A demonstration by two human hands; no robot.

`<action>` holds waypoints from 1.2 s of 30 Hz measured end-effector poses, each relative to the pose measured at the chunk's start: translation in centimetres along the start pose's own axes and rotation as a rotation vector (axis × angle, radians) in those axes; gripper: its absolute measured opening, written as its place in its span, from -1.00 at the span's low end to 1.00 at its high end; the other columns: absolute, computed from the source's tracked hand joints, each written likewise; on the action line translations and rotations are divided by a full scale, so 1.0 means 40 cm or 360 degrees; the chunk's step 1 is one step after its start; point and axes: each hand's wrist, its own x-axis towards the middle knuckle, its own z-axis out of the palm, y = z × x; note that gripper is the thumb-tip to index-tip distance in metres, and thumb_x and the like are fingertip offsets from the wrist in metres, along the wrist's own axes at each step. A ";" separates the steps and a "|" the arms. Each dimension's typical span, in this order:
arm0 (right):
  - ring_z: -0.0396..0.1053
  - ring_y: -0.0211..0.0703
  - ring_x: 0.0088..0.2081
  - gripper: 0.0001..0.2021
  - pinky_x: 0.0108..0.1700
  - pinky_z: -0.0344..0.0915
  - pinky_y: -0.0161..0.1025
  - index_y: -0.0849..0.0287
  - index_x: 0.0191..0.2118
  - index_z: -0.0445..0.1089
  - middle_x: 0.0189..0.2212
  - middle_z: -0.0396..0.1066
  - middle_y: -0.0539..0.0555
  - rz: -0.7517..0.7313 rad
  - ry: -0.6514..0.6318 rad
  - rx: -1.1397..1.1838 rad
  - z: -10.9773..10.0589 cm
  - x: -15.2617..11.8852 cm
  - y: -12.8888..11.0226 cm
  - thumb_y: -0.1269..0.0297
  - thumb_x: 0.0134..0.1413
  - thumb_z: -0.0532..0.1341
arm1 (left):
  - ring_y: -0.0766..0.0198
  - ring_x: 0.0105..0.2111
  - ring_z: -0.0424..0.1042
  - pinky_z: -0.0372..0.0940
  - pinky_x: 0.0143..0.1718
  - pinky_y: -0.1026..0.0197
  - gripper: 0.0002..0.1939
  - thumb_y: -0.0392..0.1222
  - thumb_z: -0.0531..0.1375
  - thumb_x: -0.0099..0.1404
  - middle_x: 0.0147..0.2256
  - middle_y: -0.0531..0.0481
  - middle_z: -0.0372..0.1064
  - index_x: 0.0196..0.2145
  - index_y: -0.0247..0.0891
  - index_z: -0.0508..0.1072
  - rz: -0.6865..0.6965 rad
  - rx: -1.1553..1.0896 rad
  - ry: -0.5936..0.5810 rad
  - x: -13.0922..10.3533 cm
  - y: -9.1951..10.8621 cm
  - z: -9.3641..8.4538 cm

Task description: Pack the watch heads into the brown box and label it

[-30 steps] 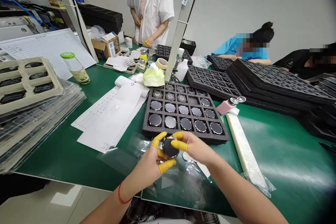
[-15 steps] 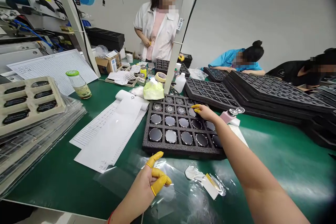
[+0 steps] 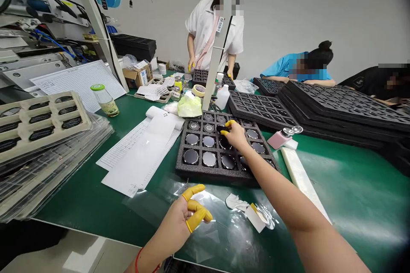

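My right hand, in yellow finger cots, reaches over a black foam tray. Its thumb and fingers pinch a small black disc, tilted above a cell in the tray's middle. Below it, a dark round disc lies in its own cell. Shiny round discs fill the front cells; those farther back bear ring-like markings. My left hand, also in yellow cots, hovers over clear film with the index finger stretched and thumb and middle finger loosely bent. A thin metal tip shows beside the index finger.
Papers lie left of the tray. White scraps sit in front of it, with a pink bottle and a white strip to its right. Stacked foam trays stand farther right. Co-workers are behind the table.
My right hand has moved left across the tray and now lifts a black disc. My left hand keeps nearly the same pose. The standing co-worker has moved right, both hands now lower.
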 end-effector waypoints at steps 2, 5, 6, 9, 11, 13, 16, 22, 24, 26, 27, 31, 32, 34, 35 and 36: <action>0.40 0.06 -0.06 -0.77 0.05 0.27 0.00 0.17 -0.07 0.45 -0.14 0.51 0.18 -0.0242 0.0158 0.0214 -0.019 -0.098 -0.026 0.37 0.12 0.30 | 0.09 -0.13 0.57 0.33 0.16 -0.01 -0.09 0.34 0.26 0.26 -0.21 -0.14 0.60 0.34 -0.27 0.13 0.0060 -0.0017 0.0010 0.001 -0.001 0.005; 0.41 -0.07 -0.16 -0.87 -0.08 0.33 -0.10 0.11 -0.14 0.44 -0.19 0.52 0.11 -0.0852 0.0038 0.0633 -0.041 -0.288 -0.063 0.39 0.18 0.26 | 0.09 -0.18 0.54 0.38 0.08 -0.06 0.01 0.36 0.28 0.23 -0.26 -0.11 0.55 0.37 -0.27 0.00 0.0206 -0.0164 -0.0068 0.009 -0.007 0.014; 0.41 -0.12 -0.18 -0.88 -0.10 0.34 -0.14 0.10 -0.15 0.43 -0.21 0.53 0.08 -0.1112 -0.0085 0.0713 -0.046 -0.351 -0.070 0.42 0.21 0.24 | 0.09 -0.18 0.53 0.40 0.04 -0.05 0.00 0.36 0.31 0.21 -0.21 -0.12 0.53 0.35 -0.25 0.02 0.0246 -0.0212 -0.0105 0.013 -0.009 0.017; 0.41 -0.19 -0.20 -0.83 -0.11 0.36 -0.17 0.10 -0.12 0.40 -0.21 0.55 0.07 -0.1570 -0.0202 0.0724 -0.061 -0.494 -0.067 0.50 0.28 0.18 | 0.10 -0.05 0.48 0.41 0.01 0.04 -0.12 0.22 0.42 0.15 0.01 -0.18 0.43 0.24 -0.18 0.16 0.0237 -0.0234 -0.0123 0.018 -0.015 0.033; 0.40 -0.17 -0.17 -0.78 -0.11 0.39 -0.16 0.10 -0.10 0.39 -0.16 0.55 0.10 -0.1585 -0.0212 0.0645 -0.077 -0.543 -0.047 0.56 0.27 0.15 | 0.13 -0.01 0.45 0.40 0.01 0.10 -0.20 0.07 0.48 0.12 0.06 -0.14 0.38 0.18 -0.15 0.22 0.0139 -0.0182 -0.0103 0.017 -0.018 0.047; 0.39 -0.16 -0.16 -0.69 -0.13 0.41 -0.17 0.09 -0.06 0.38 -0.13 0.54 0.11 -0.1514 -0.0251 0.0631 -0.093 -0.563 -0.024 0.62 0.24 0.09 | 0.18 -0.07 0.46 0.41 -0.02 0.12 -0.25 -0.06 0.49 0.11 0.02 -0.07 0.38 0.16 -0.13 0.24 0.0061 -0.0125 -0.0109 0.014 -0.019 0.065; 0.42 -0.18 -0.17 -0.62 -0.19 0.43 -0.22 0.07 0.05 0.31 -0.14 0.51 0.11 -0.1393 -0.0162 0.0727 -0.103 -0.568 -0.002 0.63 0.25 0.03 | 0.21 -0.11 0.47 0.41 -0.02 0.11 -0.34 -0.18 0.43 0.17 -0.01 -0.03 0.40 0.16 -0.12 0.27 0.0074 0.0034 -0.0149 0.009 -0.022 0.094; 0.39 -0.21 -0.32 -0.75 -0.29 0.42 -0.26 0.08 -0.02 0.28 -0.30 0.45 0.03 -0.1413 -0.0291 0.0746 -0.099 -0.585 0.010 0.50 0.35 -0.03 | 0.10 -0.06 0.50 0.42 -0.03 0.08 -0.44 -0.19 0.39 0.22 0.00 -0.11 0.47 0.12 -0.22 0.33 0.0172 0.0290 -0.0253 0.013 -0.028 0.146; 0.37 -0.19 -0.33 -0.77 -0.27 0.42 -0.24 0.10 -0.04 0.29 -0.32 0.44 0.04 -0.1480 -0.0276 0.0684 -0.101 -0.594 0.020 0.49 0.38 -0.04 | 0.09 -0.05 0.50 0.42 -0.05 0.10 -0.46 -0.22 0.39 0.21 0.03 -0.13 0.47 0.11 -0.23 0.34 0.0174 0.0288 -0.0306 0.016 -0.029 0.156; 0.36 -0.17 -0.30 -0.77 -0.25 0.41 -0.24 0.13 -0.03 0.29 -0.32 0.43 0.07 -0.1564 -0.0204 0.0640 -0.099 -0.603 0.034 0.49 0.39 -0.04 | 0.12 -0.07 0.50 0.42 -0.08 0.13 -0.50 -0.28 0.37 0.19 0.02 -0.10 0.48 0.08 -0.23 0.38 0.0145 0.0282 -0.0371 0.018 -0.033 0.163; 0.36 -0.16 -0.29 -0.77 -0.25 0.40 -0.24 0.15 -0.01 0.29 -0.31 0.43 0.08 -0.1600 -0.0171 0.0633 -0.095 -0.607 0.042 0.49 0.40 -0.04 | 0.14 -0.10 0.50 0.42 -0.11 0.15 -0.54 -0.31 0.36 0.18 -0.02 -0.08 0.49 0.04 -0.23 0.41 0.0123 0.0289 -0.0398 0.020 -0.038 0.166; 0.33 -0.15 -0.30 -0.69 -0.27 0.37 -0.24 0.17 0.12 0.26 -0.30 0.43 0.09 -0.1581 -0.0177 0.0596 -0.066 -0.625 0.063 0.52 0.38 -0.05 | 0.18 -0.20 0.49 0.40 -0.18 0.17 -0.67 -0.38 0.34 0.12 -0.19 0.01 0.49 -0.14 -0.26 0.47 0.0028 0.0322 -0.0435 0.024 -0.065 0.179; 0.32 -0.15 -0.32 -0.67 -0.28 0.35 -0.24 0.16 0.14 0.25 -0.30 0.43 0.08 -0.1561 -0.0188 0.0594 -0.062 -0.630 0.065 0.52 0.38 -0.06 | 0.17 -0.21 0.49 0.41 -0.19 0.17 -0.69 -0.38 0.34 0.11 -0.21 0.02 0.49 -0.16 -0.26 0.46 -0.0004 0.0318 -0.0449 0.023 -0.072 0.182; 0.31 -0.16 -0.34 -0.64 -0.31 0.33 -0.25 0.14 0.18 0.24 -0.29 0.44 0.06 -0.1520 -0.0230 0.0619 -0.065 -0.640 0.064 0.51 0.39 -0.07 | 0.16 -0.20 0.50 0.42 -0.19 0.16 -0.71 -0.37 0.33 0.11 -0.22 0.02 0.48 -0.18 -0.26 0.45 -0.0067 0.0324 -0.0499 0.020 -0.079 0.183; 0.30 -0.18 -0.35 -0.64 -0.32 0.32 -0.26 0.11 0.18 0.23 -0.29 0.44 0.05 -0.1493 -0.0266 0.0655 -0.072 -0.645 0.064 0.50 0.40 -0.07 | 0.15 -0.19 0.51 0.43 -0.17 0.15 -0.68 -0.36 0.34 0.12 -0.20 0.01 0.48 -0.15 -0.25 0.45 -0.0077 0.0340 -0.0511 0.017 -0.079 0.180; 0.30 -0.20 -0.36 -0.63 -0.33 0.31 -0.28 0.09 0.19 0.23 -0.30 0.43 0.03 -0.1448 -0.0284 0.0695 -0.081 -0.651 0.066 0.51 0.39 -0.06 | 0.14 -0.16 0.51 0.43 -0.14 0.13 -0.63 -0.34 0.34 0.13 -0.16 -0.01 0.48 -0.09 -0.24 0.44 -0.0071 0.0372 -0.0498 0.013 -0.076 0.174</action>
